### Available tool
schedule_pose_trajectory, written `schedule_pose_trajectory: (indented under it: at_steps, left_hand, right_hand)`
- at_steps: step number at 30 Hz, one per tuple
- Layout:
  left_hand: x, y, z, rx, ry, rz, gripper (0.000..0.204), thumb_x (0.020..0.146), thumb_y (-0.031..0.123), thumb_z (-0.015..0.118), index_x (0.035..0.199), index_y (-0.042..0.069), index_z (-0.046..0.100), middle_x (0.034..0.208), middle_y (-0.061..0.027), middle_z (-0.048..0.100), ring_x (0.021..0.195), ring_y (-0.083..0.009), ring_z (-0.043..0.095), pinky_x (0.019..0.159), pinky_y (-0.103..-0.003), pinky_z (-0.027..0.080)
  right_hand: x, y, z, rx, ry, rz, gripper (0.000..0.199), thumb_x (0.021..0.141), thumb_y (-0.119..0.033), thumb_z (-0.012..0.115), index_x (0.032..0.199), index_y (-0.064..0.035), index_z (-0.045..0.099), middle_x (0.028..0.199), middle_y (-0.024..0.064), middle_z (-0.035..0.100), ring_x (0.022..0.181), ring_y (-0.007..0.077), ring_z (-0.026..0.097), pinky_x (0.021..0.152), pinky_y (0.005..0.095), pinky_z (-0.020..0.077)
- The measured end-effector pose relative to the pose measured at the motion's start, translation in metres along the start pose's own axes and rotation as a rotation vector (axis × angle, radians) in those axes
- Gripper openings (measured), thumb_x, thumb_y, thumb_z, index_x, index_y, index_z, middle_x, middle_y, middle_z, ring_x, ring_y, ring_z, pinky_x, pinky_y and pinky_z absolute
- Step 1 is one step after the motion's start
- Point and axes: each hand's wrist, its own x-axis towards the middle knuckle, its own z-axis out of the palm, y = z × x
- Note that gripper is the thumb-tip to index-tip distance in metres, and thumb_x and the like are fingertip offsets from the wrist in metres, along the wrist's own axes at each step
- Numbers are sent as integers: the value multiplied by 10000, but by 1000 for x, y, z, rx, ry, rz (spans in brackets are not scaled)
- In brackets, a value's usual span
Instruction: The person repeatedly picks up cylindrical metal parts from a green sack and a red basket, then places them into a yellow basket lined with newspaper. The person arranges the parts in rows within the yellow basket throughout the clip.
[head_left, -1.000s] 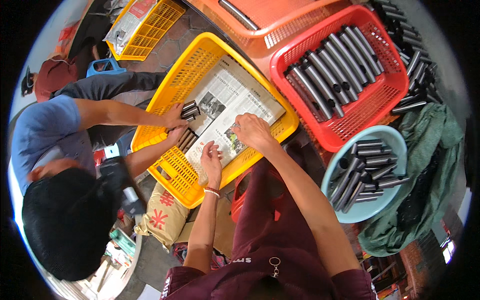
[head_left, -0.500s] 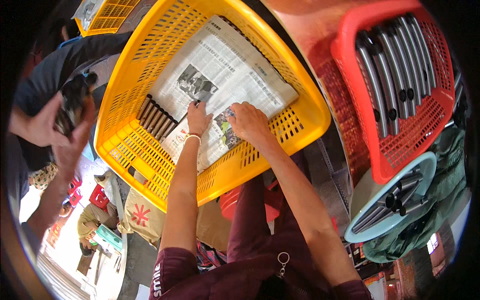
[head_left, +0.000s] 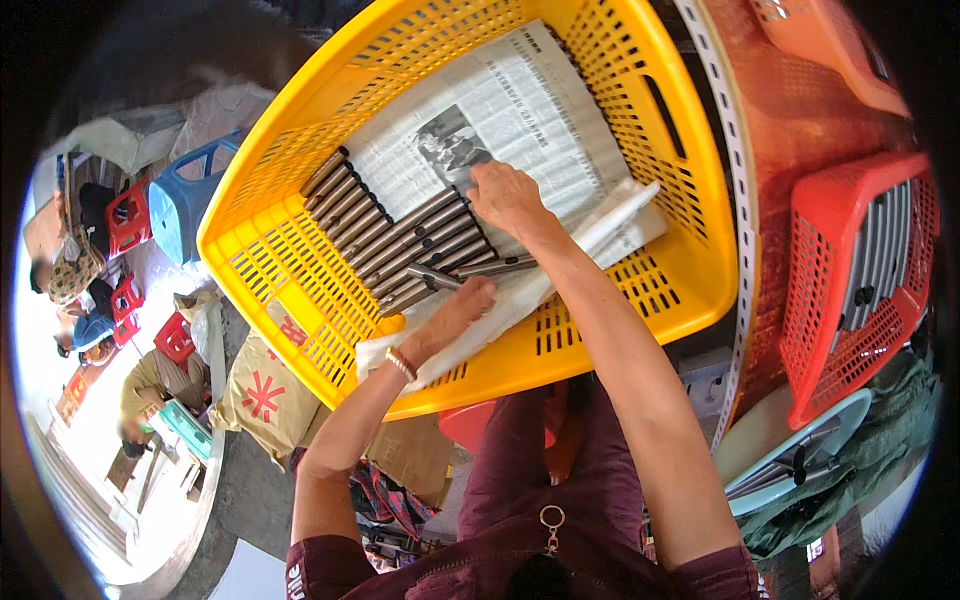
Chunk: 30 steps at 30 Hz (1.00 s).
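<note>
Inside a yellow plastic basket, rows of dark-capped metal tubes lie side by side at the left and middle. One short metal tube lies askew over the others, its right end at the curled fingers of my left hand, which appears closed on it. My right hand is closed beside the right ends of the tubes, over a newspaper sheet; what its fingers hold, if anything, is hidden. A folded-back white sheet edge runs along the near side, under my forearms.
On the right, a red basket holds several metal tubes, with a pale blue basin of tubes below it. A perforated metal edge runs beside the yellow basket. Stools and seated people are at left.
The newspaper's near part has been folded back, uncovering more tubes. My left hand has moved right and down to the askew tube. The view has shifted, and the co-worker's hands at left are gone.
</note>
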Motion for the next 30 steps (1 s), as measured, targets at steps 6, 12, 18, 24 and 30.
schedule_pose_trajectory:
  at_steps: [6, 12, 18, 24, 30]
  left_hand:
    - [50, -67, 7, -316, 127, -489, 223, 850, 212, 520, 845, -3, 580, 738, -89, 591, 580, -154, 533, 493, -255, 433]
    - [54, -65, 23, -840, 469, -479, 152, 806, 137, 598, 807, 0, 531, 686, -98, 554, 547, -191, 553, 449, -255, 459]
    - [44, -88, -1, -659, 867, -468, 323, 783, 260, 665, 737, -21, 513, 638, -97, 538, 447, -184, 500, 360, -289, 380]
    - [75, -115, -11, -555, 958, -471, 480, 800, 420, 621, 775, -50, 529, 654, -62, 491, 542, -164, 385, 489, -309, 348]
    - [65, -116, -7, -955, 890, -515, 286, 879, 299, 510, 899, 15, 537, 759, -80, 525, 659, -210, 529, 576, -357, 487]
  right_hand:
    - [0, 13, 64, -125, -84, -121, 102, 727, -60, 541, 778, -8, 612, 834, 179, 623, 783, 335, 619, 658, 404, 509]
    - [-31, 34, 76, -562, -601, -72, 171, 751, -76, 556, 896, -64, 648, 946, 103, 619, 886, 269, 609, 701, 399, 502]
    - [-49, 66, 114, -681, -578, -295, 145, 756, -102, 568, 825, -122, 694, 882, 57, 643, 853, 227, 629, 648, 375, 517]
    - [-39, 42, 83, -522, -481, -486, 97, 727, -59, 569, 749, -22, 655, 900, 138, 610, 806, 263, 616, 695, 351, 504]
    - [-29, 39, 86, -335, -337, -529, 212, 732, -100, 596, 909, 16, 596, 1047, 150, 552, 858, 275, 597, 736, 372, 487]
